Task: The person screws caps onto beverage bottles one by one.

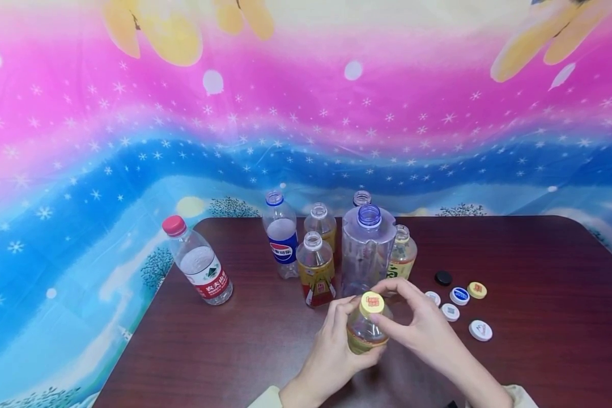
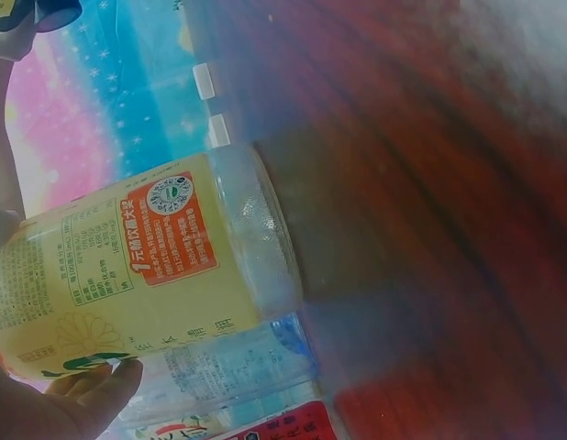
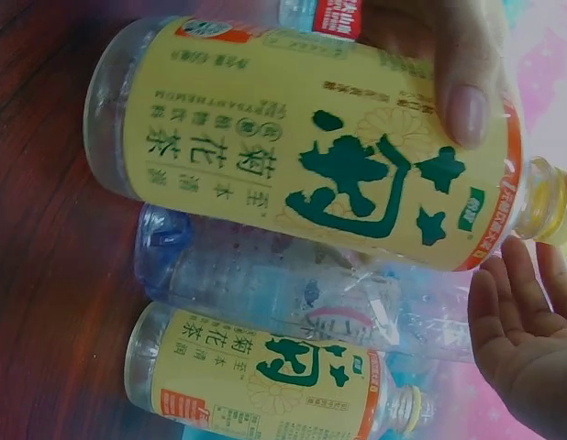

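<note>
Bottle of clear plastic with yellow printed label is over the dark brown table: fingers of left hand grasp its body, those of right hand pinch its round yellow plastic cap. Steady body, squeezed only softly, should help even turning.

Held bottle before bottle cluster on table; lone bottle left, caps right.

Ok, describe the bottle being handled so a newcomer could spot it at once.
At the dark table, the left hand grips the yellow-labelled bottle while the right hand pinches its yellow cap. That cap sets it apart: the bottles clustered behind it stand uncapped, and the far-left bottle wears a red cap.
</note>
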Demonstrator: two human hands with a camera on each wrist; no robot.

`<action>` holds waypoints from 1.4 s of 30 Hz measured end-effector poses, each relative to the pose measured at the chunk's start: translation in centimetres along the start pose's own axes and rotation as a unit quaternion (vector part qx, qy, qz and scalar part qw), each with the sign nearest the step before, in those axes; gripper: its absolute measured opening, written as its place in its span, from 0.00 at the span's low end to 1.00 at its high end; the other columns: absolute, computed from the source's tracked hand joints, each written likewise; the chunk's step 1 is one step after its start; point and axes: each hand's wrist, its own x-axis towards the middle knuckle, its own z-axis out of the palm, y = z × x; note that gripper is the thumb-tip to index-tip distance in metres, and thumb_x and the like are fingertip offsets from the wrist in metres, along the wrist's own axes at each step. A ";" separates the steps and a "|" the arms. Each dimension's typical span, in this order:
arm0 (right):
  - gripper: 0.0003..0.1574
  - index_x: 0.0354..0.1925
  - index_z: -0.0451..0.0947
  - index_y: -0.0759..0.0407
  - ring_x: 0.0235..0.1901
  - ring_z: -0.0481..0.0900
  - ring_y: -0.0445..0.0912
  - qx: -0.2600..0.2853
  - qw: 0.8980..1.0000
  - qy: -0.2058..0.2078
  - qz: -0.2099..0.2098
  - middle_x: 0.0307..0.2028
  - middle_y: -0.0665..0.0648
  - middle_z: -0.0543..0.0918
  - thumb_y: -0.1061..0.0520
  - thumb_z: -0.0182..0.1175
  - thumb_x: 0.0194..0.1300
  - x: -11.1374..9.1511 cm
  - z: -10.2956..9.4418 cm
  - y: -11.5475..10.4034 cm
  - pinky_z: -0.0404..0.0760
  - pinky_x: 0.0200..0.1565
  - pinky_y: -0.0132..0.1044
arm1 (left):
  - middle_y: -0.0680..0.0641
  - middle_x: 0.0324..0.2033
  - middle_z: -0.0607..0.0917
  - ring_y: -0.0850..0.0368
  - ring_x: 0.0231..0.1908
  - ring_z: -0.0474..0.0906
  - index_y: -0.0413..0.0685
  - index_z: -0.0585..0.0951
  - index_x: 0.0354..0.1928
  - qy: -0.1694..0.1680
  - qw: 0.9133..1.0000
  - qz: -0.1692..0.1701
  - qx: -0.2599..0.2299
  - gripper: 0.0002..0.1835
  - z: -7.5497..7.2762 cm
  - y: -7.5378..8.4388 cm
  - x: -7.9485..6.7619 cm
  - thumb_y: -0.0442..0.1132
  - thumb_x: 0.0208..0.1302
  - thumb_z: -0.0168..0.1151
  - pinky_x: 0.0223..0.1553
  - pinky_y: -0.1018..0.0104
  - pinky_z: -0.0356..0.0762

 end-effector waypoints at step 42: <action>0.24 0.56 0.77 0.50 0.52 0.73 0.28 -0.037 0.998 -0.019 -0.042 0.51 0.46 0.80 0.59 0.65 0.60 -0.2 -0.3 0.1 0.73 0.52 0.23 | 0.48 0.56 0.72 0.56 0.52 0.78 0.47 0.65 0.57 0.000 1.000 0.008 0.001 0.39 0.0 -0.2 0.0 0.44 0.44 0.77 0.51 0.62 0.80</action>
